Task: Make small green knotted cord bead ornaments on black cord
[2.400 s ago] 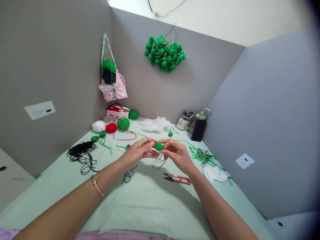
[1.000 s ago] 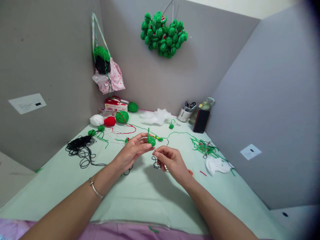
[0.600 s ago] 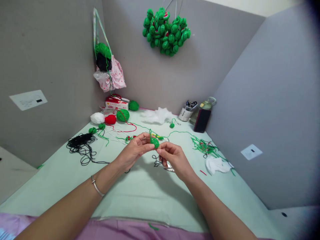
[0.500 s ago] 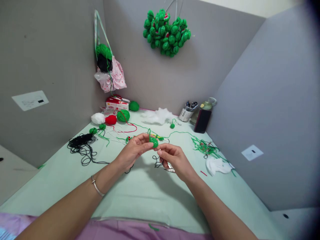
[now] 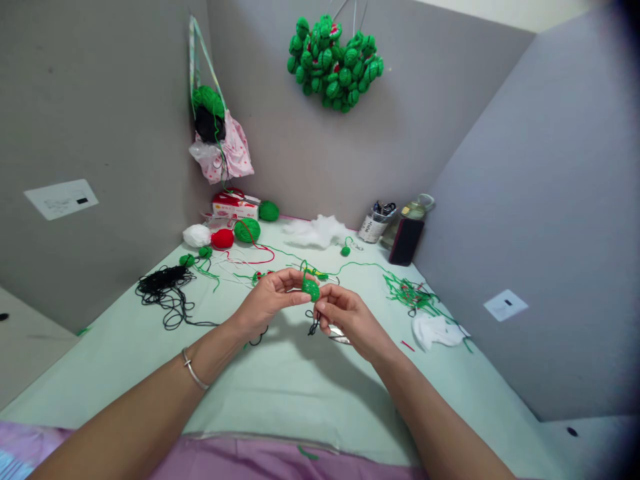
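Observation:
A small green crocheted piece (image 5: 311, 289) is pinched between the thumb and fingers of my left hand (image 5: 267, 299), a green yarn tail looping up from its top. My right hand (image 5: 347, 315) is closed at the piece's right edge, fingertips pressed together. Black yarn (image 5: 313, 323) hangs in loops from those fingertips; whether a needle is in them is too small to tell. Under my right hand a shiny metal thing (image 5: 340, 335), partly covered, lies on the table.
Behind my hands lie a yellow-handled crochet hook (image 5: 316, 273) and white stuffing (image 5: 317, 232). Left are tangled black yarn (image 5: 165, 285), a red ball (image 5: 223, 239) and a green ball (image 5: 247, 230). Right are green scraps (image 5: 410, 292) and a phone (image 5: 407, 242). Green crocheted pieces (image 5: 334, 63) hang above.
The green piece has shifted slightly right and down and turned a little in my left fingers. My right fingertips now sit closer against it, and the black yarn loops hang narrower.

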Demonstrator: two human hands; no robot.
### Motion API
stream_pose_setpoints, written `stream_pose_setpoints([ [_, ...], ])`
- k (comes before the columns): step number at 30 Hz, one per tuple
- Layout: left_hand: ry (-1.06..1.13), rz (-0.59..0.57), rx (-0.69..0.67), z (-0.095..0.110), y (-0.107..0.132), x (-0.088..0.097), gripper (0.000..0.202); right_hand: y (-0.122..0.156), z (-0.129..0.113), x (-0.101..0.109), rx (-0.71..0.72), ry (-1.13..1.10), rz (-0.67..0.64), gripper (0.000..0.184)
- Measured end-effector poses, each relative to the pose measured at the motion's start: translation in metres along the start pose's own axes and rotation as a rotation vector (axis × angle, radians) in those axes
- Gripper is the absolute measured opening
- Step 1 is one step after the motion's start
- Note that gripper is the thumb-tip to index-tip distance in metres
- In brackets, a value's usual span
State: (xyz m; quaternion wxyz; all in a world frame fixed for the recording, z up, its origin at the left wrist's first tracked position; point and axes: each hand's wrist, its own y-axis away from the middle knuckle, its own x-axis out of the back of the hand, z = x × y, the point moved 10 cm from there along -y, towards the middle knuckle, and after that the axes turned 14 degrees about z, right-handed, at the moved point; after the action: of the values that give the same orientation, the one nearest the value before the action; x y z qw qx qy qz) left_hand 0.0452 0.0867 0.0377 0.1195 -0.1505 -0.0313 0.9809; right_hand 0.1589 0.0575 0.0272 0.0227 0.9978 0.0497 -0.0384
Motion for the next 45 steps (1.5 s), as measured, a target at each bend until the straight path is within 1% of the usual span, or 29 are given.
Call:
stream_pose_setpoints([
  [3, -0.008, 0.016, 0.001, 0.001, 0.0, 0.001, 0.026, 0.002, -0.002, -0.002, -0.023, -0.046, -0.016, 0.021],
  [5, -0.013, 0.005, 0.003, 0.0, 0.0, 0.0, 0.026, 0.002, -0.003, -0.003, -0.032, -0.049, -0.021, 0.019],
  [11, -0.02, -0.085, 0.01, -0.007, 0.004, -0.009, 0.026, 0.002, -0.006, -0.002, -0.016, -0.077, -0.004, 0.016],
  [13, -0.013, -0.1, 0.006, -0.008, 0.004, -0.01, 0.026, 0.002, -0.006, -0.002, -0.013, -0.083, -0.004, 0.016],
  [18, -0.011, -0.093, 0.004, -0.006, 0.004, -0.011, 0.025, 0.001, -0.004, -0.002, -0.019, -0.08, -0.006, 0.015],
  [22, -0.019, -0.08, 0.019, -0.01, 0.004, -0.011, 0.027, 0.001, -0.005, -0.003, -0.019, -0.086, -0.01, 0.018],
  [24, -0.024, -0.07, 0.019, -0.013, 0.002, -0.009, 0.028, 0.002, -0.005, -0.004, -0.012, -0.035, -0.026, 0.021],
  [25, -0.029, -0.059, 0.02, -0.014, 0.002, -0.008, 0.029, 0.001, -0.006, -0.002, 0.015, 0.026, -0.016, 0.022],
  [26, -0.036, -0.042, 0.022, -0.016, 0.001, -0.007, 0.03, -0.001, -0.008, 0.003, 0.066, 0.112, 0.019, 0.021],
  [29, -0.072, 0.003, 0.034, -0.022, -0.001, -0.002, 0.032, -0.004, -0.022, 0.022, 0.293, 0.393, 0.205, 0.012],
  [30, -0.086, 0.008, 0.037, -0.024, -0.001, -0.002, 0.032, -0.004, -0.027, 0.026, 0.359, 0.449, 0.25, 0.013],
  [31, -0.102, 0.007, 0.039, -0.026, -0.001, -0.003, 0.032, -0.004, -0.03, 0.028, 0.406, 0.48, 0.272, 0.014],
  [33, -0.138, 0.008, 0.044, -0.029, 0.0, -0.004, 0.031, -0.002, -0.033, 0.026, 0.462, 0.494, 0.275, 0.014],
  [35, -0.172, 0.014, 0.053, -0.033, 0.001, -0.005, 0.03, -0.001, -0.033, 0.024, 0.476, 0.507, 0.279, 0.013],
  [38, -0.198, -0.006, 0.07, -0.037, 0.002, -0.007, 0.031, -0.002, -0.029, 0.021, 0.42, 0.528, 0.278, 0.012],
  [40, -0.2, -0.019, 0.064, -0.037, 0.002, -0.009, 0.031, -0.004, -0.032, 0.027, 0.396, 0.481, 0.303, 0.012],
  [41, -0.198, -0.017, 0.06, -0.037, 0.002, -0.009, 0.032, -0.005, -0.035, 0.033, 0.393, 0.433, 0.337, 0.012],
  [43, -0.186, -0.009, 0.069, -0.037, 0.001, -0.008, 0.035, -0.006, -0.044, 0.052, 0.392, 0.299, 0.442, 0.012],
  [45, -0.151, -0.017, 0.11, -0.039, 0.002, -0.009, 0.036, -0.007, -0.049, 0.071, 0.373, 0.138, 0.531, 0.012],
])
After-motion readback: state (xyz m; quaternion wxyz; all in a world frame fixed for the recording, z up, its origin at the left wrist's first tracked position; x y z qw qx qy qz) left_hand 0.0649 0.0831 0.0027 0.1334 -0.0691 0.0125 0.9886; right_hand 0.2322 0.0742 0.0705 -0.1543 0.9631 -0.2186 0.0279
